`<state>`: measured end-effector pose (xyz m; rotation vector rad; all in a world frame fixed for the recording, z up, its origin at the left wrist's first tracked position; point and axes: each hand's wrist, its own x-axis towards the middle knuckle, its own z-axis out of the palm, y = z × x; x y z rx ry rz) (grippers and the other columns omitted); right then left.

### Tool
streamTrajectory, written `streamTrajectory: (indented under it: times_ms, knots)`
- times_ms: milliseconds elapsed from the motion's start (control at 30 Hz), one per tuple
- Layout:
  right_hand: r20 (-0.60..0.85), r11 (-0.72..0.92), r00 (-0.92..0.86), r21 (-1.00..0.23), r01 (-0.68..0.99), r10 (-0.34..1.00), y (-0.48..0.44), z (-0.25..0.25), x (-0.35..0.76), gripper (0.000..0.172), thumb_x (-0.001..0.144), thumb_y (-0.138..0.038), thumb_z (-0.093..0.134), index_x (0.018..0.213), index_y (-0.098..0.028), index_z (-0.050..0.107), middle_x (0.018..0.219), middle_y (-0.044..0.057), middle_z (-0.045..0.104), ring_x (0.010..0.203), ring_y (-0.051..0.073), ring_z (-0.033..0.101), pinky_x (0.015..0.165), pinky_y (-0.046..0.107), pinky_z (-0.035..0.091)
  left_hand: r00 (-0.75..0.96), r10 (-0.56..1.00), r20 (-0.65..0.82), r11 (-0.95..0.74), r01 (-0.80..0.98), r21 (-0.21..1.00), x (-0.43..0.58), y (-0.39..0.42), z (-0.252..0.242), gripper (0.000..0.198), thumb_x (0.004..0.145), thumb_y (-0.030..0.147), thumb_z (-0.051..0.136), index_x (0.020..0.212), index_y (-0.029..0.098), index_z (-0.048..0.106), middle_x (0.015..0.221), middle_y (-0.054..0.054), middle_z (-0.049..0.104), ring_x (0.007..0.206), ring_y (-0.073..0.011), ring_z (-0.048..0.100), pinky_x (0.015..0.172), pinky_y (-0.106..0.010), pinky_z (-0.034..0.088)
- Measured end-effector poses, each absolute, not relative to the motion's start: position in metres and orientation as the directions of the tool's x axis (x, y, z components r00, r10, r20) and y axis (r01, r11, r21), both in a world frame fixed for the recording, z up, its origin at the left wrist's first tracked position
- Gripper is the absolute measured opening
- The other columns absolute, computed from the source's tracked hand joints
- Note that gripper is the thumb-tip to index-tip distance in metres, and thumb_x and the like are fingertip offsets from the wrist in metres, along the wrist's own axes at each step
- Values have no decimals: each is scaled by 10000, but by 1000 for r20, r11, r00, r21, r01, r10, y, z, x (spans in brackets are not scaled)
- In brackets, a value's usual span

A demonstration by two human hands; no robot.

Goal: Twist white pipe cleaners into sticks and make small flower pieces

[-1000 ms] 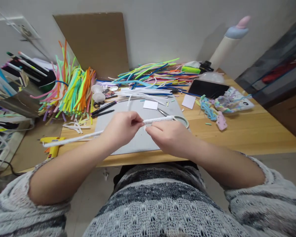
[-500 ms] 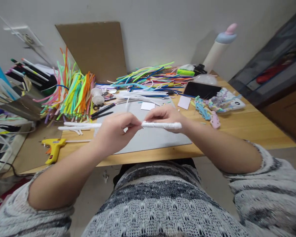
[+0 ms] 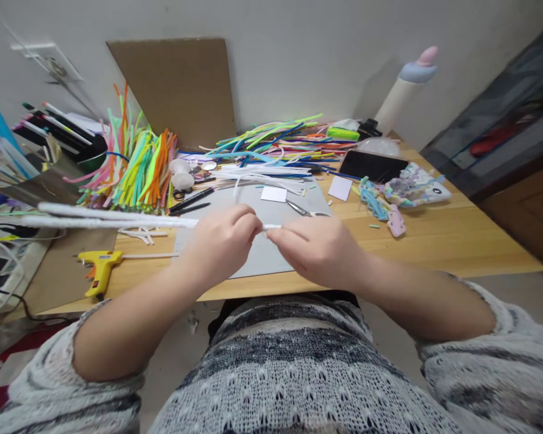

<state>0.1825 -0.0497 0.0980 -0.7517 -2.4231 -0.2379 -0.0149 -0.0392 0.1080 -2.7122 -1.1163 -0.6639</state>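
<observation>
White pipe cleaners (image 3: 117,220) run through my left hand (image 3: 226,241), their long ends sticking out to the left. My left hand is closed around them. My right hand (image 3: 321,250) is closed too, pinching the short white end just to the right of the left fingers. Only a small bit of white shows between the two hands; the rest at that end is hidden by my right fingers. Both hands are above a grey mat (image 3: 262,259). Scissors (image 3: 301,208) lie on the mat behind my right hand.
A yellow glue gun (image 3: 100,268) lies at the left, near short white pieces (image 3: 145,235). Bundled coloured pipe cleaners (image 3: 145,172) stand behind it, with more loose ones (image 3: 271,141) along the wall. A phone (image 3: 371,165) and white card squares (image 3: 340,188) are at the right.
The white pipe cleaners have shifted left, with longer ends now out past my left hand. My right hand has turned and closed over the end that stuck out rightward. The scissors have come into view.
</observation>
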Motion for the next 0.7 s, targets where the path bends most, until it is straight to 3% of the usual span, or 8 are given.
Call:
streamTrajectory:
  times_ms: [67,167,267,367,433,500,600,700]
  knots:
    - [560,831,-655,-118,543,508,-36,110,187,236,868,-175,427,857,-161,662,700,33,644,642,121,535,563,244,340,700,575,425,-771,637,-6,-16,-43,109,163,856,163,447,828,152,607,861,-79,640,741,-162,574,656,-278,436]
    - [465,786,-648,-486,384,604,-10,113,191,184,835,-237,511,844,-177,685,747,14,671,661,110,561,592,230,381,721,508,471,-833,550,57,-17,-46,114,133,855,155,466,844,160,598,874,-68,642,767,-147,579,686,-267,445]
    - [286,528,-635,-818,228,717,1,97,186,206,787,-317,577,819,-153,698,616,-6,623,542,89,509,505,217,369,627,518,582,-826,543,151,-17,-45,118,95,848,158,495,829,161,588,845,-53,632,777,-129,578,698,-245,461]
    - [121,279,-545,-935,218,829,-11,73,172,282,802,-388,553,844,-145,691,509,-33,534,455,68,415,430,208,316,504,568,650,-766,613,194,-16,-40,114,80,840,151,506,822,162,584,842,-45,618,775,-126,575,699,-243,470]
    - [159,277,-442,-936,217,883,-24,60,163,296,844,-380,501,883,-144,676,525,-32,529,465,66,413,442,205,326,461,589,663,-724,665,181,-16,-36,108,84,839,141,499,829,152,581,862,-59,611,790,-136,573,692,-250,472]
    - [310,432,-394,-859,274,865,-36,54,159,289,876,-340,457,863,-137,663,577,-11,561,516,74,455,495,210,357,467,600,649,-694,708,132,-15,-31,102,101,849,144,478,826,137,576,865,-76,605,802,-149,568,683,-260,469]
    - [529,706,-468,-530,469,708,-45,61,163,272,894,-250,411,847,-132,651,691,40,626,621,105,520,584,238,373,549,601,582,-679,734,9,-16,-28,94,150,875,178,445,815,131,574,844,-84,603,779,-162,561,664,-272,455]
    - [555,762,-564,-222,608,612,-42,80,174,274,893,-229,403,831,-145,656,697,56,642,635,130,538,578,255,345,657,569,494,-702,701,-123,-18,-32,92,171,883,195,435,823,136,584,869,-89,610,760,-166,559,656,-282,442]
